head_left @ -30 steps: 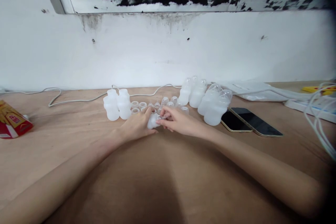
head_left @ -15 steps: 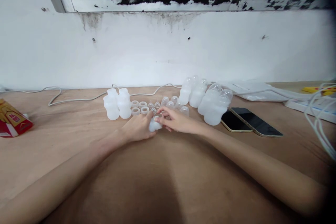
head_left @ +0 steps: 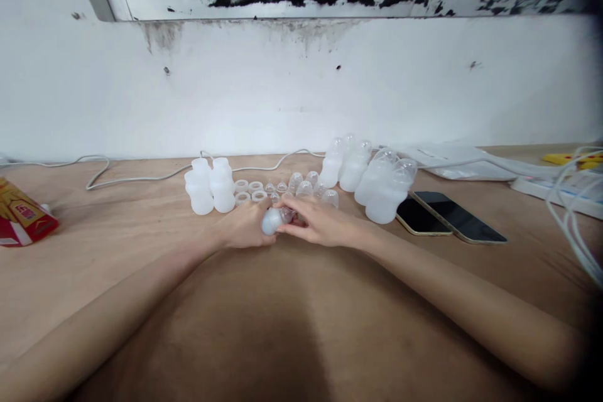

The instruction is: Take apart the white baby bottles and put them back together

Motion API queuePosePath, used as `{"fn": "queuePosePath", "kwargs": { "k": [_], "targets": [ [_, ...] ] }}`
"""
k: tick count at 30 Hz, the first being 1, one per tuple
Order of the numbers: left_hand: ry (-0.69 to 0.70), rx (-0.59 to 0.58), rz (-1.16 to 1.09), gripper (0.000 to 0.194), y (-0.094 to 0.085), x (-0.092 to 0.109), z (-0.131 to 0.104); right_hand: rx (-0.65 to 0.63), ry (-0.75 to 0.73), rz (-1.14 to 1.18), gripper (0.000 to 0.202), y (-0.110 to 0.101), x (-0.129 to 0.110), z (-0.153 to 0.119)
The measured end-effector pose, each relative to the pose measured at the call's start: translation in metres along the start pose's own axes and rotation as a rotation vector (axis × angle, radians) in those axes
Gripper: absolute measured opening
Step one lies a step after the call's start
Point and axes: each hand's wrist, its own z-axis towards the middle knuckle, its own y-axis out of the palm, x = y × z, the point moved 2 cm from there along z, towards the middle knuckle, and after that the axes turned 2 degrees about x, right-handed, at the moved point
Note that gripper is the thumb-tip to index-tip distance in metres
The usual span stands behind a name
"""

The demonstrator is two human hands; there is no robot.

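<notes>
My left hand (head_left: 247,223) is closed around a small frosted white baby bottle (head_left: 271,221), which lies tilted with its base toward me. At the bottle's right end, the fingers of my right hand (head_left: 313,220) are closed on a clear domed cap (head_left: 286,215). How far the cap sits over the bottle's top is hidden by my fingers. Just beyond my hands are white collar rings (head_left: 259,196), clear nipples (head_left: 269,188) and several clear domed caps (head_left: 304,188). Two uncapped bottles (head_left: 223,185) stand to the left. Several capped bottles (head_left: 382,201) stand to the right.
Two phones (head_left: 464,217) lie right of the capped bottles. Further right are a plastic bag (head_left: 459,163), a white power strip (head_left: 560,196) and looped cables (head_left: 568,220). A red and gold box (head_left: 26,213) is at far left. A thin cable (head_left: 136,185) runs along the wall.
A clear domed cap now shows between my right fingers and the bottle. The bottle has turned its base more toward me, and my right hand has shifted slightly downward.
</notes>
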Motion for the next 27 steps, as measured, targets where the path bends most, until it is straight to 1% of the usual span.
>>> {"fn": "queuePosePath", "kwargs": {
  "k": [5,9,11,13,14,15,16,17,18,19,20,22,23,24,25,27],
  "targets": [
    [0.053,0.008,-0.038,0.034,-0.001,-0.002,0.002,-0.032,-0.193,-0.138,0.024,0.001,0.001,-0.002],
    [0.065,0.008,-0.025,0.033,-0.003,-0.003,0.002,-0.086,-0.236,-0.263,0.03,0.003,0.004,-0.004],
    [0.056,0.009,-0.022,0.036,-0.003,-0.003,0.002,-0.034,-0.199,-0.212,0.031,0.002,0.006,-0.002],
    [0.047,-0.009,-0.027,0.042,-0.001,-0.002,0.001,0.015,-0.055,-0.073,0.038,0.002,0.007,0.0],
    [0.047,-0.015,-0.022,0.044,0.0,-0.001,0.0,-0.005,0.046,0.012,0.04,0.003,0.008,0.001],
    [0.055,-0.018,-0.013,0.044,0.002,0.001,0.0,-0.065,0.144,0.093,0.041,0.005,0.008,0.002],
    [0.066,-0.015,0.003,0.045,0.003,0.002,0.0,-0.155,0.224,0.162,0.041,0.007,0.008,0.002],
    [0.073,-0.006,0.025,0.045,0.003,0.003,-0.001,-0.241,0.273,0.206,0.041,0.01,0.007,0.002],
    [0.073,0.006,0.049,0.045,0.004,0.004,-0.001,-0.292,0.286,0.215,0.039,0.011,0.006,0.002],
    [0.069,0.013,0.065,0.045,0.004,0.005,0.0,-0.293,0.266,0.182,0.037,0.011,0.005,0.002],
    [0.065,0.015,0.069,0.045,0.004,0.005,0.0,-0.244,0.226,0.109,0.034,0.01,0.003,0.003],
    [0.057,0.023,0.055,0.045,0.003,0.006,0.001,-0.105,0.131,-0.094,0.026,0.005,0.0,0.002],
    [0.054,0.027,0.043,0.045,0.003,0.006,0.001,-0.078,0.1,-0.17,0.024,0.004,-0.001,0.001],
    [0.048,0.031,0.038,0.044,0.003,0.006,0.001,-0.099,0.09,-0.204,0.025,0.002,-0.001,0.0],
    [0.04,0.034,0.041,0.044,0.003,0.006,0.001,-0.151,0.1,-0.195,0.029,0.002,-0.001,-0.001],
    [0.031,0.03,0.064,0.046,0.005,0.005,0.0,-0.252,0.154,-0.101,0.046,0.002,-0.001,-0.004]
  ]
}}
